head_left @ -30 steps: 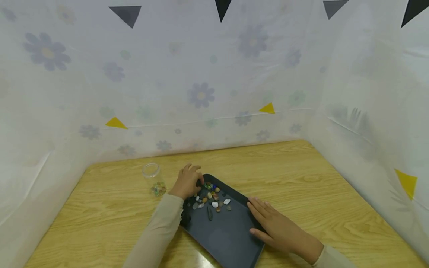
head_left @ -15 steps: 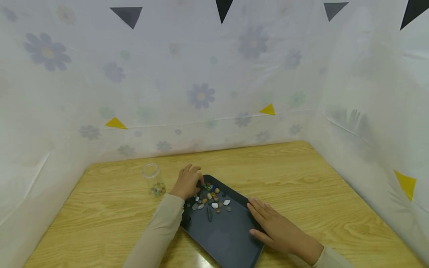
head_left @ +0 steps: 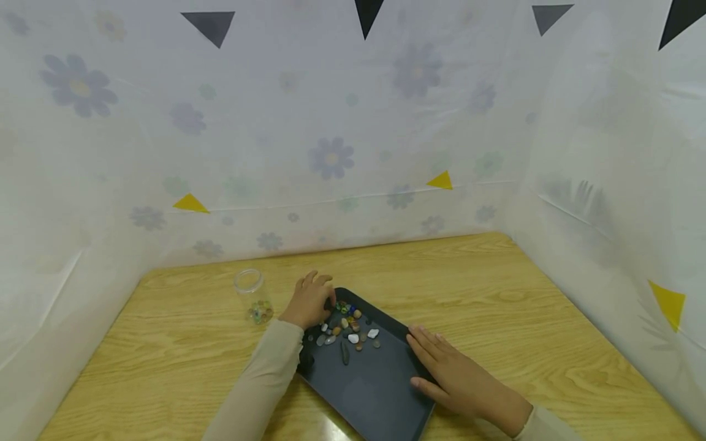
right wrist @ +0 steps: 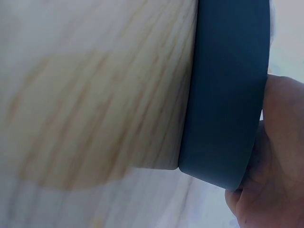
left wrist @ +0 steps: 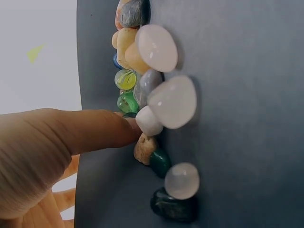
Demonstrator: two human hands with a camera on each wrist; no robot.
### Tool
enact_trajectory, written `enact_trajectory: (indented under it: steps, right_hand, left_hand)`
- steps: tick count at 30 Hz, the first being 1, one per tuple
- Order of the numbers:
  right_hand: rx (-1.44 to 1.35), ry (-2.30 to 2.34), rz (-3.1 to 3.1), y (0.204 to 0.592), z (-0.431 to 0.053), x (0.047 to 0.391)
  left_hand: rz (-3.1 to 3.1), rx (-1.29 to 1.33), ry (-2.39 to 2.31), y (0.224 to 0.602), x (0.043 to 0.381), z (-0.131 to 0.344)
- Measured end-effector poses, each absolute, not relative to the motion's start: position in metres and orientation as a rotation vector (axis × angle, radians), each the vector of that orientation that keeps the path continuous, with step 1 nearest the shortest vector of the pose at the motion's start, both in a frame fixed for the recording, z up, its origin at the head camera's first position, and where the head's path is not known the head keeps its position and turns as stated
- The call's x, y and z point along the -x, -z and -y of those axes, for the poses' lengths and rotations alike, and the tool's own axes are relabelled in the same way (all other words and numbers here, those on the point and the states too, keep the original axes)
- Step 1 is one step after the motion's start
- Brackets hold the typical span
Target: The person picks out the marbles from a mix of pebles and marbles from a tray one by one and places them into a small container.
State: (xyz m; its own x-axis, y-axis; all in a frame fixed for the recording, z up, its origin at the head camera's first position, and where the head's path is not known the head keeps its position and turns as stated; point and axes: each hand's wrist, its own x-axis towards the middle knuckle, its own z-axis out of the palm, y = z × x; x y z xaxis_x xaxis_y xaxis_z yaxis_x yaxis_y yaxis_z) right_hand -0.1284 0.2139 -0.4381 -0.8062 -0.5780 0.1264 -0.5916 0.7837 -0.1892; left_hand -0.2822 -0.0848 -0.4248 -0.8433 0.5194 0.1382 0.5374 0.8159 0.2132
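A dark rectangular tray [head_left: 380, 392] lies at an angle on the table, with stones and glass marbles gathered toward its far left end. My left hand [head_left: 309, 301] reaches over that end, some fingers raised. In the left wrist view, my left hand's thumb [left wrist: 99, 128] dips into the pile, its tip beside a green glass marble [left wrist: 127, 101] and a small white stone [left wrist: 149, 120]. I cannot tell whether the left fingertips pinch anything. My right hand [head_left: 460, 376] rests on the tray's right side, fingers straight over the rim and thumb apart from them.
Left of the tray stands a clear open jar [head_left: 254, 297] with several marbles at its bottom. A long dark stone [head_left: 345, 352] lies nearest the tray's middle. The wooden table [head_left: 165, 361] is enclosed by pale flowered sheets [head_left: 265, 122] at the back and sides.
Hardly anything differs. Both hands keep their places at the tray, and the stones and jar stay where they were.
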Motion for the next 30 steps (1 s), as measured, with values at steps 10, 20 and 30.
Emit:
enact_trajectory:
  steps: [10, 20, 30]
  right_hand:
    - [-0.961, -0.321, 2.892, 0.441, -0.214, 0.129]
    - [-0.942, -0.295, 2.932, 0.44, -0.213, 0.13]
    - [-0.948, -0.312, 2.94, 0.44, -0.213, 0.132]
  left_hand:
    - [2.896, 0.924, 0.373, 0.421, 0.283, 0.085]
    - [2.759, 0.926, 0.418, 0.402, 0.279, 0.086]
    - [2.539, 0.886, 0.448, 0.372, 0.272, 0.094]
